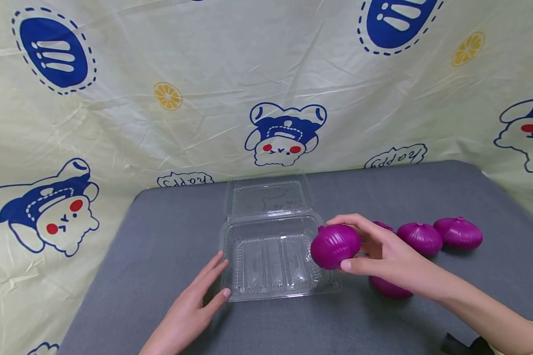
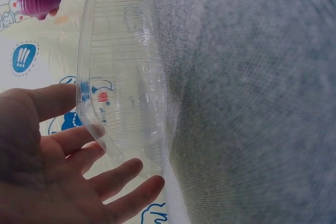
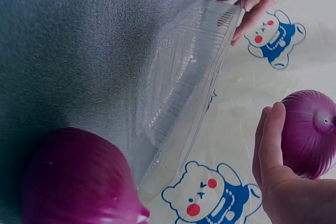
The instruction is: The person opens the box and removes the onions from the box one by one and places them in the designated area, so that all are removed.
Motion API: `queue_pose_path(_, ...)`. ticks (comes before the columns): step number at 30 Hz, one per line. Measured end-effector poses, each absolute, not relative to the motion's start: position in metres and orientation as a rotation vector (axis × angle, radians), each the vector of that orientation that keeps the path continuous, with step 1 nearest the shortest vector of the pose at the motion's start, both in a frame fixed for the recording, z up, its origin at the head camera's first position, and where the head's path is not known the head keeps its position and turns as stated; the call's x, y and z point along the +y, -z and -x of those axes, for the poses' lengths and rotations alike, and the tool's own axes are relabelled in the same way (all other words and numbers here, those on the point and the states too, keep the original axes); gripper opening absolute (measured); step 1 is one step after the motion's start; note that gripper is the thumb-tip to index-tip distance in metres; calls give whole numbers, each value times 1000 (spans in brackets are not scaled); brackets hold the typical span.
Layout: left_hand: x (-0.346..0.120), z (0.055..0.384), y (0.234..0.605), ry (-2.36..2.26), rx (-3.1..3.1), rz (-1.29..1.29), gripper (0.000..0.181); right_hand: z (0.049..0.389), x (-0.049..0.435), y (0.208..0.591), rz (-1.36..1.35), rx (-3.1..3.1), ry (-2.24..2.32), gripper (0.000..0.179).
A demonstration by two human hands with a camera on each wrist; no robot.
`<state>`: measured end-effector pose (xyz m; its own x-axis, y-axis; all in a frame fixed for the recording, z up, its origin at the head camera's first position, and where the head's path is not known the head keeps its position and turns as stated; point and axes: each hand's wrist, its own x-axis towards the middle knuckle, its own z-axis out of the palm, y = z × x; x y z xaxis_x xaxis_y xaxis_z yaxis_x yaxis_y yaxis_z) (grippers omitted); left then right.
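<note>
My right hand (image 1: 382, 251) grips a purple onion (image 1: 335, 246) between thumb and fingers, above the right edge of a clear plastic clamshell box (image 1: 271, 256). The box lies with its lid (image 1: 268, 195) folded back toward the curtain, and its tray holds nothing. At the box's left side is my left hand (image 1: 195, 301), fingers extended, fingertips right at the rim. In the left wrist view, the left hand (image 2: 79, 166) has its fingers spread along the box wall (image 2: 118, 40). The right wrist view shows the held onion (image 3: 310, 132) raised off the table.
Several more purple onions lie right of the box, two of them (image 1: 419, 239) (image 1: 458, 233) side by side. Another onion (image 1: 391, 287) sits below the right hand, and one is mostly hidden behind it. A printed curtain (image 1: 204, 133) hangs behind the grey table (image 1: 169, 236).
</note>
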<state>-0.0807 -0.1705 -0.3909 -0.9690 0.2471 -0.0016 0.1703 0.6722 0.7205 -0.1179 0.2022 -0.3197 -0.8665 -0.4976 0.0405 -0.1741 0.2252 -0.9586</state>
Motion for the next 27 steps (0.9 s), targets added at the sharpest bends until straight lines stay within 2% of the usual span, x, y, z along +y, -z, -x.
queue_pose_path(9,-170,80,391,-1195,2760,-336,58,99,221,323,450,2157,1827,64)
queue_pose_path(18,-170,80,390,-1193,2749,-309,58,78,246,339,520,2070,2062,58)
queue_pose_path(27,-170,81,391,-1191,2752,-333,58,66,269,354,366,2222,2108,63)
